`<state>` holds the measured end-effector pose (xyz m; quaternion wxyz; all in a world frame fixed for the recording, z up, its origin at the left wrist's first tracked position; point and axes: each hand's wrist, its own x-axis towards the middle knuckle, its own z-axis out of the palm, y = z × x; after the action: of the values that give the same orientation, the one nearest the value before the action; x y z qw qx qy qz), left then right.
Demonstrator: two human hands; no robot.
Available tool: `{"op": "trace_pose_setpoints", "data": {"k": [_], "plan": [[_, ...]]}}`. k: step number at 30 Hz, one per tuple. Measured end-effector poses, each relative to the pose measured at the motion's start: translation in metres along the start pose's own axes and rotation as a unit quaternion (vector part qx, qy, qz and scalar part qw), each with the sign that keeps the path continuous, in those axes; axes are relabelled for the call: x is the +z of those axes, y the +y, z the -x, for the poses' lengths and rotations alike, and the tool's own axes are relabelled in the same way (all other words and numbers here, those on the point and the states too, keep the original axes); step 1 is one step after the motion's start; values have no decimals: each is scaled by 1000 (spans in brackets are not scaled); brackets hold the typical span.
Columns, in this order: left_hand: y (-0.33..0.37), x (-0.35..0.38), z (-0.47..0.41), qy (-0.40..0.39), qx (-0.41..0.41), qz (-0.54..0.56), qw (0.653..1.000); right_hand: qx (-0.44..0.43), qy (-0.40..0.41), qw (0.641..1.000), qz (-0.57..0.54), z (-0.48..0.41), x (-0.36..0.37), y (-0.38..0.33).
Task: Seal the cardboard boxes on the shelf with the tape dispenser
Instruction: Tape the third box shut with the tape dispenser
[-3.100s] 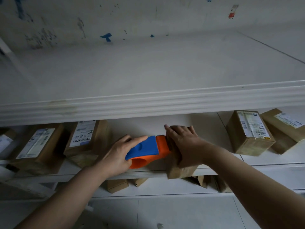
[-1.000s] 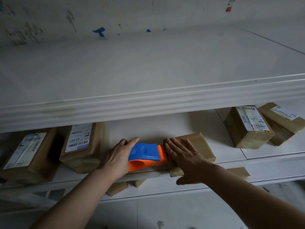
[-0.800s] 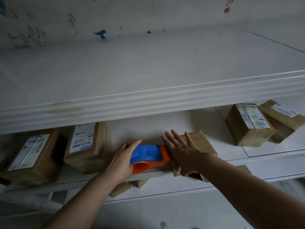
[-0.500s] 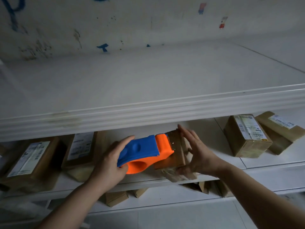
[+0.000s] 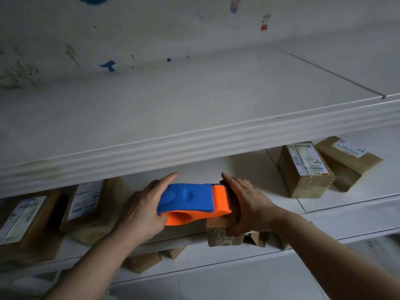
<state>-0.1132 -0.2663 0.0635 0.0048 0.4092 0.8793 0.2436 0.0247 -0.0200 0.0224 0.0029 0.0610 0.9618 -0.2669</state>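
The left hand (image 5: 140, 211) is wrapped round the blue-and-orange tape dispenser (image 5: 190, 201), forefinger stretched along its far side, and holds it on top of a small cardboard box (image 5: 223, 233) at the front of the shelf (image 5: 249, 165). The right hand (image 5: 249, 204) grips that box from the right, fingers curled over the top and thumb at the front face. The box looks to hang out over the shelf's front edge, so a firm push or pull of the dispenser could tip it off if the right hand slackens. The right fingers lie touching or just beside the dispenser's orange nose, where a cutter probably sits, so a quick stroke that way could nick them. The upper shelf (image 5: 194, 146) hangs low over the work and leaves little room to lift the dispenser; a cramped stroke may leave the tape creased or off the seam. The front face already shows wrinkled tape. As for writing, the two boxes on the left (image 5: 86, 204) (image 5: 23, 217) and the two on the right (image 5: 305, 169) (image 5: 346, 156) carry white shipping labels with barcodes, but the print is too small and blurred to read. No brand shows on the dispenser.
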Motion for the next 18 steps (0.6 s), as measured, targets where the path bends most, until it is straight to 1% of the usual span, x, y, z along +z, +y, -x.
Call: {"op": "trace_pose_setpoints", "data": {"k": [3,5,7,10,14,16,18], "plan": [[-34,-28,9,17,-76,-15,997,2,-7,1000,15,-2,-5,1],[-49,-39,17,1,-101,-38,994,1,-12,1000,21,-4,-6,-2],[-49,-33,20,-10,-88,-64,994,1,-17,1000,26,-6,-7,-4],[-42,-11,16,-3,-70,-80,994,11,-32,999,20,-6,-9,-4],[-40,8,13,7,-80,-53,995,4,-59,998,28,-5,-12,-6],[-41,10,12,7,-85,-50,995,-4,-69,995,76,-2,-12,-10],[-41,9,12,5,-82,-49,995,-31,-62,984,165,-1,-6,-18]]}}
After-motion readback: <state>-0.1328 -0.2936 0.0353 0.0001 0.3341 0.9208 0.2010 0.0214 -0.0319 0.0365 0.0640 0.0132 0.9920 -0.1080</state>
